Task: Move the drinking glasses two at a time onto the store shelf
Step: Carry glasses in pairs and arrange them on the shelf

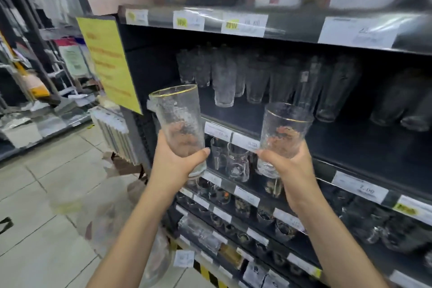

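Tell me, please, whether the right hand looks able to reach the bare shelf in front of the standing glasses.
Probably yes: the right hand, gripping a gold-rimmed glass, is held before the shelf, whose front is open, and nothing stands between it and the bare board.

the left glass (pixel 177 119) and the right glass (pixel 284 128) were clear, pebbled glass with thin gold rims; the shelf (pixel 350 142) looked dark and matt, its price labels (pixel 243 24) paper.
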Tool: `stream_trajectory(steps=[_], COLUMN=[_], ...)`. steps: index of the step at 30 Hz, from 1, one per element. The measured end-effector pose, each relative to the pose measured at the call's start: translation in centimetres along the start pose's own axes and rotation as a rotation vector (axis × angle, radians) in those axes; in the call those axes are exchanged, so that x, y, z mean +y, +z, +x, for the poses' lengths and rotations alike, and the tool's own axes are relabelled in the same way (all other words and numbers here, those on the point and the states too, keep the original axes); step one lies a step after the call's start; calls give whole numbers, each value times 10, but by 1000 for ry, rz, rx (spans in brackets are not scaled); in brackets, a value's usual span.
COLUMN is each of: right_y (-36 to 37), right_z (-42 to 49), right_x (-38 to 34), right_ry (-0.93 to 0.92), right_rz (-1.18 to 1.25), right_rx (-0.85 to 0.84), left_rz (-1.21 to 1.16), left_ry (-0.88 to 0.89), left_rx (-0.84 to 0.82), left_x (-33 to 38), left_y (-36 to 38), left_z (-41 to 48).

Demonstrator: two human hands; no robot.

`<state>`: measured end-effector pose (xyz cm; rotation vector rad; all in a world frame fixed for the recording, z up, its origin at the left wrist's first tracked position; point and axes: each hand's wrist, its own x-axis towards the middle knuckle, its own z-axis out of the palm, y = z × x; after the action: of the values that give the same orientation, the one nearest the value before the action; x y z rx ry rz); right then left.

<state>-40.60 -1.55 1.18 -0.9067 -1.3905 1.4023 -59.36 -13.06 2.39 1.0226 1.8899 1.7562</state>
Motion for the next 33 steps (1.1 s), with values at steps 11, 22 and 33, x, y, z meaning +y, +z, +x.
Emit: stream_trajectory(steps=[11,22,33], right_y=[18,47,98], right_z=[71,136,203], right_x=[9,17,34], right_ry=[-42,18,42], right_rz=[-26,-240,-316], right_rx=[303,436,402], left_rz=[-25,-64,-55], left_ry=[56,68,106], left_rx=[-302,-532,-572], left_x=[-18,-40,-59], left_y=[39,63,38], left_z=[132,200,258])
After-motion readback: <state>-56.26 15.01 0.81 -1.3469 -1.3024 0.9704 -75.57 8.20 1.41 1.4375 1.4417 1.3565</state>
